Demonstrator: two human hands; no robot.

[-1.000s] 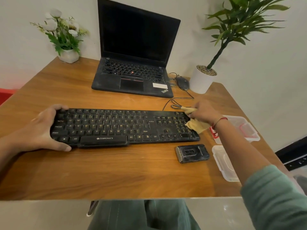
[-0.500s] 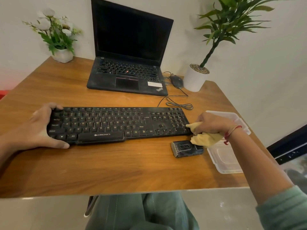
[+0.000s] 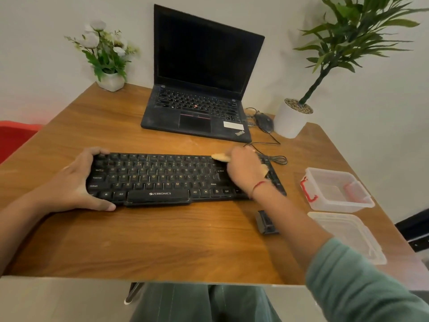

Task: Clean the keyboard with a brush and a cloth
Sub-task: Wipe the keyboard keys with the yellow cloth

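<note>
A black keyboard [image 3: 162, 177] lies across the middle of the wooden table [image 3: 162, 240]. My left hand [image 3: 74, 182] grips its left end, thumb on the front edge. My right hand [image 3: 246, 168] presses a yellow cloth [image 3: 220, 157] onto the keys right of centre; most of the cloth is hidden under the palm. A small black brush [image 3: 267, 223] lies on the table just in front of the keyboard's right end, with my forearm partly over it.
An open black laptop [image 3: 197, 112] stands behind the keyboard, with a mouse [image 3: 263, 122] and a cable to its right. A clear plastic box [image 3: 336, 189] and its lid [image 3: 348, 235] sit at the right edge. Potted plants [image 3: 292, 119] [image 3: 109, 77] occupy both back corners.
My right hand with the cloth has moved from the keyboard's right end, near the brush, leftward and up onto the keys right of centre. My left hand has kept its hold.
</note>
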